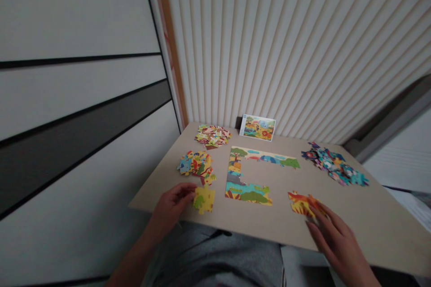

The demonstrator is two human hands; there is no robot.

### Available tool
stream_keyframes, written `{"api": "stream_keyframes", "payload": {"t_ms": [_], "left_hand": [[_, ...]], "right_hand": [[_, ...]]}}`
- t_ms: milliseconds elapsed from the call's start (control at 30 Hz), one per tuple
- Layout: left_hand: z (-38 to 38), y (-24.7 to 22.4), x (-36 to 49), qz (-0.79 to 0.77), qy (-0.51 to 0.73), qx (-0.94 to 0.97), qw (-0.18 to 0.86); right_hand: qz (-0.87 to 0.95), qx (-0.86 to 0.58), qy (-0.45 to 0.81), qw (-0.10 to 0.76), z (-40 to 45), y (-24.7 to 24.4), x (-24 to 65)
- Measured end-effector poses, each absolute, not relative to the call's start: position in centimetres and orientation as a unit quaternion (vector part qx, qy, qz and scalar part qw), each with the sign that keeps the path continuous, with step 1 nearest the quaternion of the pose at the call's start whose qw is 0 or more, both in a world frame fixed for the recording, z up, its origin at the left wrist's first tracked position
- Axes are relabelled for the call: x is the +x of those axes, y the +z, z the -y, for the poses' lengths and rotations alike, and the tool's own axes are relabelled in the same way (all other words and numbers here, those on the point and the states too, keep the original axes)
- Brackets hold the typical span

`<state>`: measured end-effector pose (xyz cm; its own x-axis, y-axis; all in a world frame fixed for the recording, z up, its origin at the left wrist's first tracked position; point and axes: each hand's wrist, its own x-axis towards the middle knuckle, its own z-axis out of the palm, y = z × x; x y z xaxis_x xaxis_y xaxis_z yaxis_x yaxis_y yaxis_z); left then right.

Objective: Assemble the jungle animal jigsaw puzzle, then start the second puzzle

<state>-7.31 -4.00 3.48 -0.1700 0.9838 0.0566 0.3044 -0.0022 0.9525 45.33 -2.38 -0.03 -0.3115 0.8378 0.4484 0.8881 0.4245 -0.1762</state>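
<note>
My left hand (177,199) is closed in a pinch at the left edge of a yellow puzzle piece (208,198) with a green patch, close to the table's front edge. My right hand (332,233) reaches over joined orange and yellow puzzle pieces (299,204) at the front right. Its fingers are stretched out, with the thumb apart, and the fingertips cover the right end of those pieces. Between the hands lies a partly assembled puzzle (251,196), joined along its top, left side and bottom left, showing trees, an elephant and water.
Behind my left hand is a pile of yellow, blue and red pieces (197,163). Farther back lies a pinkish pile (213,135). A picture card (257,127) leans at the table's back. Dark and teal pieces (336,165) spread along the right of the table (269,228).
</note>
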Motion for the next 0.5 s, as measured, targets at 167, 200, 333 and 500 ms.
{"api": "stream_keyframes", "payload": {"t_ms": [167, 200, 333, 500], "left_hand": [[4.3, 5.2, -2.0, -0.531, 0.404, 0.652, 0.359], [4.1, 5.5, -0.7, -0.503, 0.398, 0.678, 0.359], [3.4, 6.9, 4.1, -0.426, 0.376, 0.721, 0.396], [2.5, 7.0, 7.7, -0.376, 0.379, 0.711, 0.458]], "right_hand": [[0.807, -0.512, 0.058, 0.289, 3.8, 2.0, 41.1], [0.805, -0.506, 0.086, 0.299, 4.2, 2.5, 39.6], [0.792, -0.479, 0.223, 0.305, 4.8, 4.3, 33.7], [0.766, -0.459, 0.321, 0.316, 4.3, 5.8, 30.5]]}}
